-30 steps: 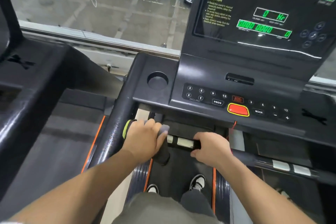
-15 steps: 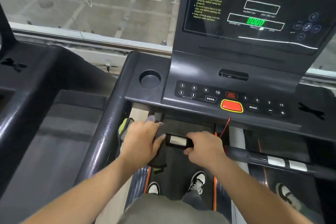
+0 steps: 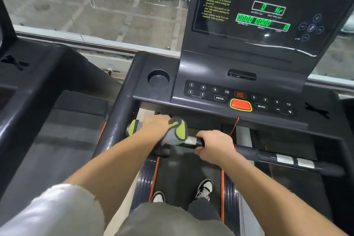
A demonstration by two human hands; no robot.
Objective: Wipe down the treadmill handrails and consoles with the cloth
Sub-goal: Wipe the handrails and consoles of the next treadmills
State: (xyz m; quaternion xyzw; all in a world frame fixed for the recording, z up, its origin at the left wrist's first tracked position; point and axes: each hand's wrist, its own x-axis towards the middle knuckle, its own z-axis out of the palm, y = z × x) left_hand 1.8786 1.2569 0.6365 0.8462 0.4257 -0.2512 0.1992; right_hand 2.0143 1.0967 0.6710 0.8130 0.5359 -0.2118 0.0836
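I stand on a black treadmill facing its console (image 3: 239, 90), which has a lit display (image 3: 268, 11) above a button panel. A black front handrail (image 3: 256, 154) with silver sensor plates runs across below the console. My left hand (image 3: 153, 130) grips a grey and lime-green cloth (image 3: 177, 132) wrapped around the left part of this rail. My right hand (image 3: 214, 144) curls round the rail just to the right of the cloth, beside one silver plate.
A round cup holder (image 3: 158, 78) sits left of the buttons, and a red stop key (image 3: 240, 105) with a red cord is in the middle. The black left side rail (image 3: 115, 126) slopes down. Another treadmill (image 3: 28, 92) stands at left. A window ahead overlooks parked cars.
My left hand has slid the cloth to the right along the rail, so the cloth's green end now shows on top beside my right hand. My right hand stays on the rail.
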